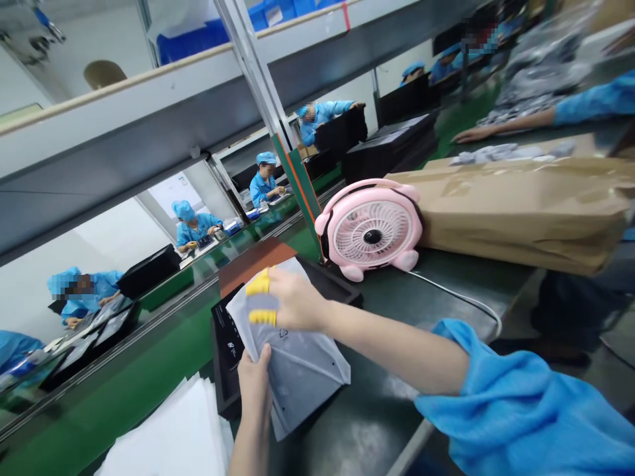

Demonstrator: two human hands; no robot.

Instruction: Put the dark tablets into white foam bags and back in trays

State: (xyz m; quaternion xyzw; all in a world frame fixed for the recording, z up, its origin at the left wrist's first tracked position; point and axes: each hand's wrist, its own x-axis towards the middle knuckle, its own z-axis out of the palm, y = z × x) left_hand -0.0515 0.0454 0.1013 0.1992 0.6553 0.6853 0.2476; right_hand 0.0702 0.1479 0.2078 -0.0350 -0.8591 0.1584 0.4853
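A frosted plastic bag (pixel 302 373) with a small printed recycling mark is tilted in front of me. My left hand (pixel 255 380) grips its lower left edge, thumb on the front face. Across the bag's upper part lies my right hand (pixel 297 301), with yellow finger cots on some fingers, closed on the bag near its top edge. Whether anything is inside the bag, I cannot tell. Behind and left of it is a black tray (pixel 225 390) holding a black printed piece (pixel 229 337). A reddish-brown sheet (pixel 255 261) lies beyond the bag.
A pink fan (pixel 372 231) stands behind my right hand, its white cord (pixel 461 297) trailing right. Beside it is a brown paper-covered carton (pixel 516 211). White sheets (pixel 169 433) are stacked at lower left. Co-workers sit along the green conveyor (pixel 188 337); another person's arm (pixel 526 124) reaches in at right.
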